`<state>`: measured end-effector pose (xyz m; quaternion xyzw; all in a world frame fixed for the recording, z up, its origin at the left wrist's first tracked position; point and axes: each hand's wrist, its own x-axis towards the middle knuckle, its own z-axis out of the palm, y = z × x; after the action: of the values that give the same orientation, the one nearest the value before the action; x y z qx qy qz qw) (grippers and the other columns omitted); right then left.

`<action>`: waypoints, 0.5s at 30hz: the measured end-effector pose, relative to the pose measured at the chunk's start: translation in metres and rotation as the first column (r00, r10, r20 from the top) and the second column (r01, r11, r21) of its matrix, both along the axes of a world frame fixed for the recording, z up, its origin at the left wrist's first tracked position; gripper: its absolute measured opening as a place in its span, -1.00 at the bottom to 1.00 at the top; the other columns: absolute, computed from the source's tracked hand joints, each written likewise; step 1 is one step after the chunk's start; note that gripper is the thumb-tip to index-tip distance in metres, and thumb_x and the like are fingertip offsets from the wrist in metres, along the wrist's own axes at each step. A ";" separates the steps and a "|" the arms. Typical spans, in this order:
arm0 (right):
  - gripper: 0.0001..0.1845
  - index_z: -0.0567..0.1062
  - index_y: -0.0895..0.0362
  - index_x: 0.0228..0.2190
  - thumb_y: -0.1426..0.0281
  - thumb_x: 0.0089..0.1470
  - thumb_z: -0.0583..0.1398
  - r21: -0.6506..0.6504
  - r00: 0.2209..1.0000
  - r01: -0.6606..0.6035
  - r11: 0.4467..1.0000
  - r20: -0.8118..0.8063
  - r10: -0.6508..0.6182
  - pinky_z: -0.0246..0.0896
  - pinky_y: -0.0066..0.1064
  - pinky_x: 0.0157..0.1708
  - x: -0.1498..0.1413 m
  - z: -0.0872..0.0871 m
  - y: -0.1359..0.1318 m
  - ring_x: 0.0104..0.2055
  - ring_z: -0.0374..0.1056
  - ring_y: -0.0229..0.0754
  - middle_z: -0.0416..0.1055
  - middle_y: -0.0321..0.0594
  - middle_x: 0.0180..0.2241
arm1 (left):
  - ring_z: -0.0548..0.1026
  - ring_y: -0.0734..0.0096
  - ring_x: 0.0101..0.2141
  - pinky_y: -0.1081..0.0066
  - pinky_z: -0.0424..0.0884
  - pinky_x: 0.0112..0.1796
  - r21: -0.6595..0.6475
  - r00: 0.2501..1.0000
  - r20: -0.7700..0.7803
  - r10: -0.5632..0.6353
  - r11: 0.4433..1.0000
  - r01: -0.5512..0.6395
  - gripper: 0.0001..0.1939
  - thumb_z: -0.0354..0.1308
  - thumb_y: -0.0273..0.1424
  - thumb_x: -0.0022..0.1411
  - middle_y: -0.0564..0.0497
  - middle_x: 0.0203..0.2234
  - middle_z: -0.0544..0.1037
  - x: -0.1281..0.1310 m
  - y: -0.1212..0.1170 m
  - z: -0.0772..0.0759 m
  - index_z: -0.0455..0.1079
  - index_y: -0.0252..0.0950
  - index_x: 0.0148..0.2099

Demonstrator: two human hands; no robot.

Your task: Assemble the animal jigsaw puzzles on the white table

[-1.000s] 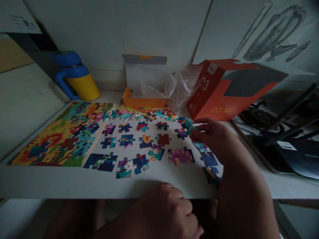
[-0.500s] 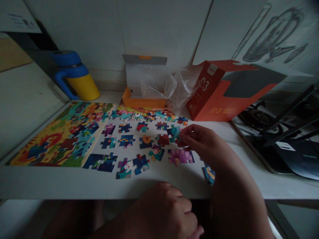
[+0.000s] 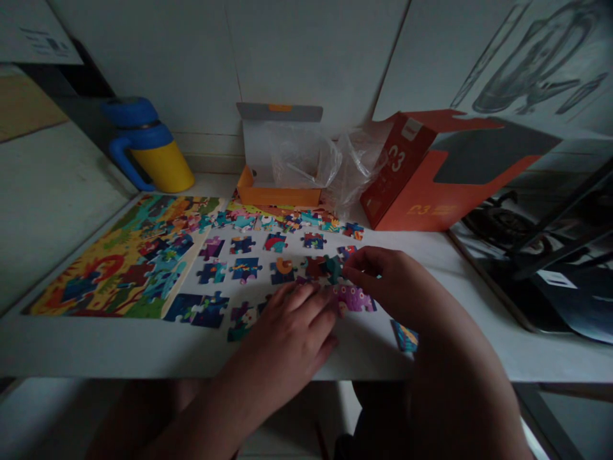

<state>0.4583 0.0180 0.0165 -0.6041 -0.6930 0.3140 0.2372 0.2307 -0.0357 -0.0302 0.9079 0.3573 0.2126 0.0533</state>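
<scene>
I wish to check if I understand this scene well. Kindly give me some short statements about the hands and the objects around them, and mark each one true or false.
1. The right hand holds a teal puzzle piece. True.
2. The left hand is down below the table edge. False: the left hand is over the tabletop.
3. The blue-and-yellow jug stands left of the small orange box. True.
4. The small orange box is closed. False: its lid stands up open.
5. The illustrated sheet lies right of the loose pieces. False: the illustrated sheet lies left of the loose pieces.
</scene>
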 end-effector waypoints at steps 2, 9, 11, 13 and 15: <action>-0.81 0.57 0.06 -0.38 0.25 0.23 0.24 -0.029 1.000 -0.026 0.999 0.017 0.027 0.14 -0.38 -0.46 0.000 0.000 0.000 -0.48 0.32 -0.23 0.51 -0.31 -0.49 | 0.46 -0.01 0.22 -0.12 0.37 0.25 -0.028 0.999 -0.014 0.033 0.999 -0.033 -0.73 0.34 -0.33 0.42 -0.09 0.21 0.58 -0.006 0.004 -0.002 0.48 -0.26 0.10; -0.79 0.64 0.04 -0.35 0.20 0.22 0.28 -0.148 0.998 -0.056 0.987 0.026 0.060 0.13 -0.37 -0.49 0.002 -0.004 0.000 -0.49 0.36 -0.21 0.58 -0.27 -0.47 | 0.56 -0.02 -0.04 -0.07 0.53 -0.01 -0.008 0.991 -0.046 0.128 0.992 -0.128 -0.92 0.31 -0.42 0.40 -0.10 -0.06 0.63 -0.016 0.007 0.003 0.47 -0.26 -0.11; -0.79 0.65 0.04 -0.34 0.19 0.20 0.29 -0.198 0.994 -0.103 0.975 -0.038 0.098 0.21 -0.36 -0.47 0.001 -0.006 -0.001 -0.46 0.42 -0.17 0.63 -0.24 -0.44 | 0.57 -0.01 -0.03 -0.05 0.54 -0.01 0.024 0.984 0.013 0.176 0.984 -0.177 -0.84 0.32 -0.43 0.39 -0.13 -0.05 0.63 -0.015 0.008 0.002 0.46 -0.27 -0.02; -0.85 0.64 0.03 -0.35 0.24 0.15 0.30 -0.236 0.987 -0.150 0.960 -0.099 0.129 0.29 -0.34 -0.44 -0.003 -0.008 -0.001 -0.42 0.49 -0.13 0.65 -0.23 -0.42 | 0.55 -0.02 0.06 -0.05 0.52 0.08 0.044 0.971 0.097 0.218 0.974 -0.223 -0.64 0.35 -0.41 0.39 -0.18 0.06 0.60 -0.014 0.009 -0.001 0.41 -0.29 0.17; -0.93 0.62 0.03 -0.37 0.32 0.11 0.31 -0.257 0.981 -0.183 0.949 -0.108 0.160 0.33 -0.34 -0.40 -0.007 -0.009 -0.001 -0.40 0.52 -0.12 0.65 -0.25 -0.42 | 0.51 -0.05 0.16 -0.07 0.49 0.17 0.042 0.963 0.145 0.226 0.971 -0.234 -0.45 0.40 -0.39 0.36 -0.23 0.19 0.54 -0.013 0.011 -0.005 0.31 -0.30 0.31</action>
<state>0.4509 0.0166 0.0077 -0.5539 -0.6836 0.4492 0.1554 0.2182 -0.0244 -0.0347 0.8444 0.4494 0.2904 0.0265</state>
